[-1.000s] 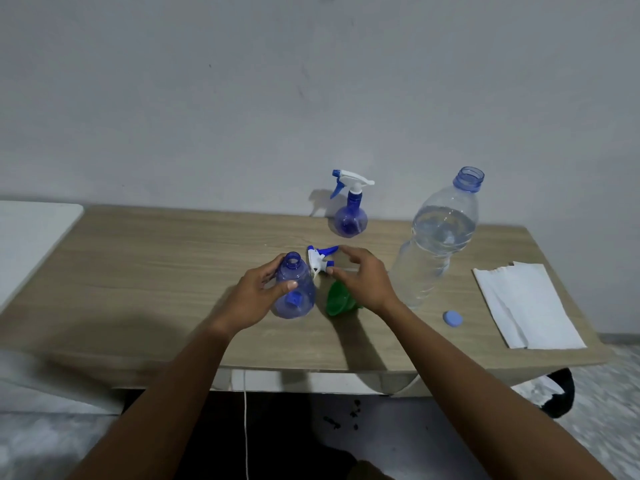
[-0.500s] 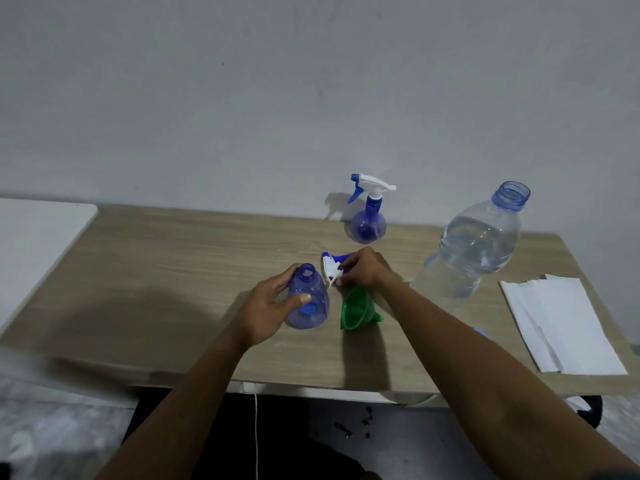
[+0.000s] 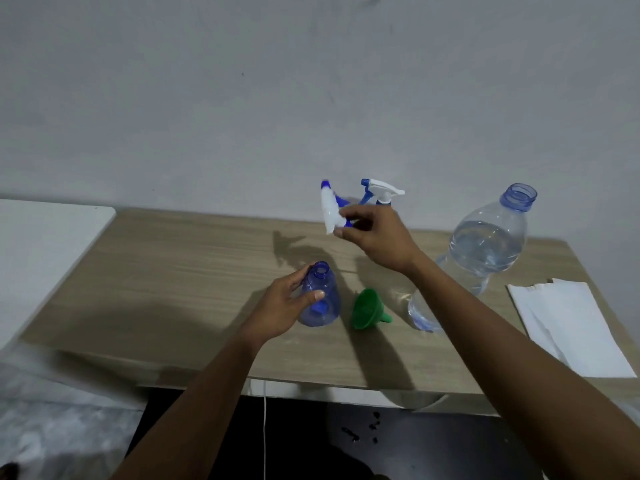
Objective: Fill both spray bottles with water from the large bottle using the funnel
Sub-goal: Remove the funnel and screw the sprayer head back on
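An open blue spray bottle (image 3: pixel 320 303) without its head stands on the wooden table (image 3: pixel 180 271), gripped by my left hand (image 3: pixel 284 306). My right hand (image 3: pixel 375 233) holds its white and blue spray head (image 3: pixel 330 211) up in the air, behind and above the bottle. A green funnel (image 3: pixel 367 309) lies on its side just right of the bottle. The second spray bottle (image 3: pixel 381 190), head on, stands at the back, mostly hidden behind my right hand. The large clear water bottle (image 3: pixel 485 244), uncapped and partly full, stands to the right.
A white paper towel (image 3: pixel 571 327) lies at the table's right end. A white surface (image 3: pixel 45 244) adjoins the table on the left. A grey wall rises directly behind the table. A thin white cable (image 3: pixel 265 427) hangs below the front edge.
My right hand has picked the spray head up off the table and lifted it up and back. My left hand still holds the open bottle. The camera view shifted.
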Action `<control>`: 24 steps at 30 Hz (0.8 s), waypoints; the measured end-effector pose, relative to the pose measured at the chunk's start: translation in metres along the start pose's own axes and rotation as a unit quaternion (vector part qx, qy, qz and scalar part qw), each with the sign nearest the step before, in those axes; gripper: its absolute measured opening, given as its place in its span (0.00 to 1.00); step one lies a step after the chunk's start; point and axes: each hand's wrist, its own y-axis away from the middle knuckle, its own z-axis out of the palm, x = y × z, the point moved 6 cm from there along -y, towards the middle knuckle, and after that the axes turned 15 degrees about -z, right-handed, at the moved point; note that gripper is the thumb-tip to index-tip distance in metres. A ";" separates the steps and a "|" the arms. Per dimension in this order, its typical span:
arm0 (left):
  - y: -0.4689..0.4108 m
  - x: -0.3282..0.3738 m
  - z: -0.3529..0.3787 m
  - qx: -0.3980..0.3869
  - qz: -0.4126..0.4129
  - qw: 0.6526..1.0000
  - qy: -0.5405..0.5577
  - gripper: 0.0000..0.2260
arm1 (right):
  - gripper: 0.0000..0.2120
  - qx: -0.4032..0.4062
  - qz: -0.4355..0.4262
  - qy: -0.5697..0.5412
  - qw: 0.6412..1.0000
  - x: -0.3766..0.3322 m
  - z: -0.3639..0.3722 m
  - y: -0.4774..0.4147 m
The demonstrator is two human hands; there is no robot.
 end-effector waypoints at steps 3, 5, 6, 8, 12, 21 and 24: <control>0.000 -0.004 0.001 0.003 -0.002 1.000 0.009 0.23 | 0.14 0.052 -0.068 -0.046 0.995 -0.058 -0.029 0.000; 0.001 -0.005 0.001 0.006 -0.001 1.000 0.017 0.23 | 0.12 0.074 -0.097 -0.093 0.988 -0.091 -0.047 0.002; 0.001 -0.005 0.001 0.006 0.000 1.000 0.020 0.23 | 0.11 0.078 -0.103 -0.110 0.985 -0.103 -0.054 0.003; 0.001 -0.004 0.002 0.009 0.000 1.000 0.025 0.22 | 0.10 0.079 -0.112 -0.125 0.983 -0.120 -0.063 0.006; 0.002 -0.004 0.004 0.006 0.001 0.999 0.035 0.23 | 0.10 0.079 -0.113 -0.151 0.979 -0.127 -0.060 0.009; 0.004 -0.002 0.005 -0.017 -0.003 0.999 0.038 0.25 | 0.10 0.089 -0.074 -0.220 0.969 -0.116 -0.032 0.015; 0.004 -0.002 0.004 -0.017 -0.009 0.999 0.035 0.25 | 0.09 0.103 -0.059 -0.247 0.962 -0.111 -0.025 0.017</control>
